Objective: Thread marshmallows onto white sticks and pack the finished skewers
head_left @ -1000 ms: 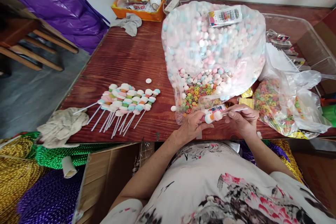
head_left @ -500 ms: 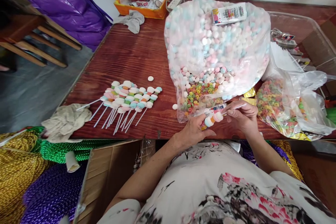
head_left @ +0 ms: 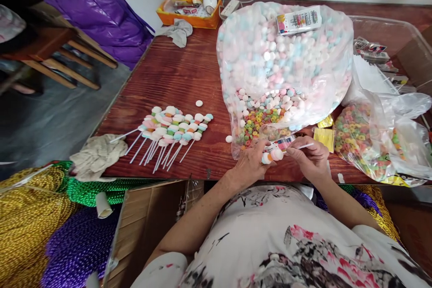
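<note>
My left hand [head_left: 251, 162] is closed round the candy end of a marshmallow skewer [head_left: 276, 155], white, pink and blue pieces threaded on a white stick. The thumb and fingers of my right hand [head_left: 312, 158] pinch its stick [head_left: 305, 146]. Just behind the candy is a small printed plastic packet [head_left: 285, 142], partly covered by my hands; I cannot tell which fingers touch it. In front of my hands lies a large clear bag of pastel marshmallows [head_left: 283, 63], with ring-shaped gummies [head_left: 259, 121] at its near end. Several finished-looking skewers [head_left: 173, 128] lie in a row on the left.
Two loose marshmallows [head_left: 199, 103] lie on the wooden table [head_left: 162, 67]. To the right are a bag of gummy rings [head_left: 357, 135], gold twist ties [head_left: 324, 138] and white sticks [head_left: 373, 74]. A crumpled cloth [head_left: 96, 157] sits at the left edge, above bead strands [head_left: 81, 247].
The whole view has shifted slightly. My left fingers have moved forward over the candy end, and my right hand has turned a little, still pinching the stick. A seated person now shows at far left.
</note>
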{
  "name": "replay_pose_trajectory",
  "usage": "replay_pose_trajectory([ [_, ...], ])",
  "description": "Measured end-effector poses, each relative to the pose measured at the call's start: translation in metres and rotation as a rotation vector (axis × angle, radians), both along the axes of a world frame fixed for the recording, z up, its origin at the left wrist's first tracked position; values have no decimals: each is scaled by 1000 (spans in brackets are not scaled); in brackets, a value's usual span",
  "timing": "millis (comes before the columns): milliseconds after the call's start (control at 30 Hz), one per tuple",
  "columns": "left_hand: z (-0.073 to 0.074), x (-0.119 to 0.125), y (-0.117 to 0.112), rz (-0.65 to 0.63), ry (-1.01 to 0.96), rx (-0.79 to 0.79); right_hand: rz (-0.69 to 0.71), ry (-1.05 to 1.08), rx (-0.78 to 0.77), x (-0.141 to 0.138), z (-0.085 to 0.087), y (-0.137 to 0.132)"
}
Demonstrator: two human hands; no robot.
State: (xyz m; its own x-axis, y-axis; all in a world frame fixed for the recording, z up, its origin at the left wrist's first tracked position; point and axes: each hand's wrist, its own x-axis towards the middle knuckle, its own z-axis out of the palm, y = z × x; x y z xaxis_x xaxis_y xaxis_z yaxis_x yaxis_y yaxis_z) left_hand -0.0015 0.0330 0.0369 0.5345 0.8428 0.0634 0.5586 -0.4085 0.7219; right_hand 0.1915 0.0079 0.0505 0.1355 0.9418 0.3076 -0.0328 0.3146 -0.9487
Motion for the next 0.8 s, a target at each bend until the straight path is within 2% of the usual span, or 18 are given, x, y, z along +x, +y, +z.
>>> replay_pose_trajectory([
  [133,-3,0,-3,-10,-39,-1,-44,-39,-84,-6,-8,10],
  [333,-2,-5,-9,-46,-97,120,-120,13,-169,-5,-2,32],
  [433,-2,-7,-7,-49,-106,82,-16,6,-153,-6,0,34],
  [633,2,0,3,-79,-175,-145,362,98,-199,-6,1,34],
  [700,9,0,7,-90,-240,-251,412,147,-224,-6,0,36],
  [800,23,-12,12,-65,-283,-361,353,275,-239,-4,-5,38],
])
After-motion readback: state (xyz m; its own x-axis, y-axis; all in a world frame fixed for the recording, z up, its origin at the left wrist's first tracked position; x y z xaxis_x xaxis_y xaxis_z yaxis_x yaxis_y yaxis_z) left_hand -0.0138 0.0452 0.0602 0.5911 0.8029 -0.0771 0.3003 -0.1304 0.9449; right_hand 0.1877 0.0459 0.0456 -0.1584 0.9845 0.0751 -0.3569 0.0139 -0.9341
